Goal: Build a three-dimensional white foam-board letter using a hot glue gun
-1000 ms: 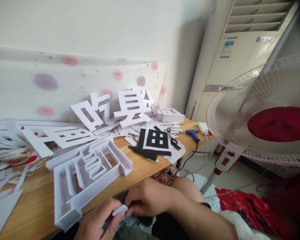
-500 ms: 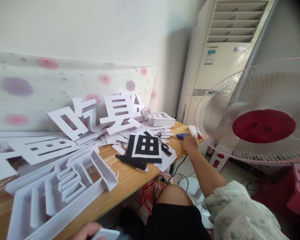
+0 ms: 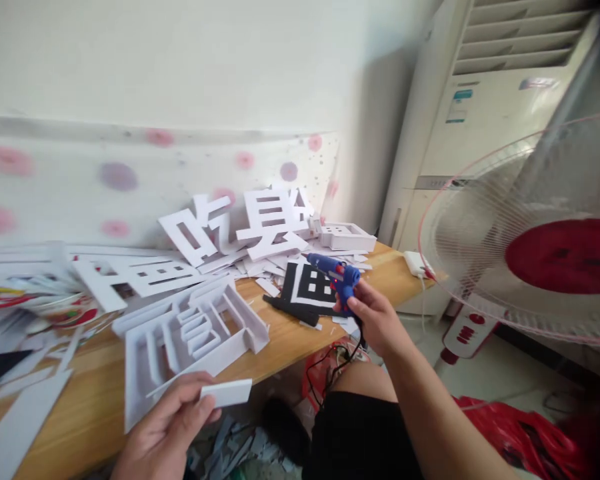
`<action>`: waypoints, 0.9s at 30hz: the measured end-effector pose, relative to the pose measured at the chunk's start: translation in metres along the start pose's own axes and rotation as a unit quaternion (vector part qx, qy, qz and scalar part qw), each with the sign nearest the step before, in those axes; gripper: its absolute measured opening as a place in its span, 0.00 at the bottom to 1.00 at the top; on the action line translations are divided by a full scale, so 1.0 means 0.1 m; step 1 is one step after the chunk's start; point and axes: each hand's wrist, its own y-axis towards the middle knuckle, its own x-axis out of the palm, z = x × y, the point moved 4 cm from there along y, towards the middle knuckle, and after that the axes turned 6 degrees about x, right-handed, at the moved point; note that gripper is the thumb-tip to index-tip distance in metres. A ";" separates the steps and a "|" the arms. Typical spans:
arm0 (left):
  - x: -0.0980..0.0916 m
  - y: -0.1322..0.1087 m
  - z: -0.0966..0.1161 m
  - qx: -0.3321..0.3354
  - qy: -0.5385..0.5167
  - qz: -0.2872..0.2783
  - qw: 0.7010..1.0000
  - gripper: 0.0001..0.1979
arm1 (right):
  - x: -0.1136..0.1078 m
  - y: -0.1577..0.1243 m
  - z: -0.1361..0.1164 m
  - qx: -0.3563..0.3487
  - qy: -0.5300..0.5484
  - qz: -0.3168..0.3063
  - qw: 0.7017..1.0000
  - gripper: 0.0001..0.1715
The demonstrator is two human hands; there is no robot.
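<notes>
Looking down from the head camera, the left hand [image 3: 165, 427] pinches a short white foam strip [image 3: 226, 393] between thumb and fingers, just off the near edge of the wooden table [image 3: 290, 340]. The strip looks flat, clean-cut and bare; no glue shows on it. The right hand [image 3: 375, 320] is wrapped around a blue glue gun [image 3: 337, 277], held above the table's right end with its cord hanging. A large white walled character [image 3: 190, 333] lies near the strip, many of its partitions already standing.
</notes>
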 end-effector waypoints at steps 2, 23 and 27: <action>0.00 0.00 0.08 -0.021 -0.051 0.004 0.998 0.19 | 0.32 -0.16 -0.13 0.000 0.124 -0.061 0.990 0.23; -0.04 -0.01 0.01 -0.167 -0.274 0.086 0.943 0.09 | 1.36 -0.89 -0.34 -0.156 0.033 -0.259 0.953 0.06; 0.03 -0.06 -0.03 -0.217 -0.314 0.113 0.917 0.04 | 1.43 -0.92 -0.26 -0.167 0.000 -0.273 0.947 0.07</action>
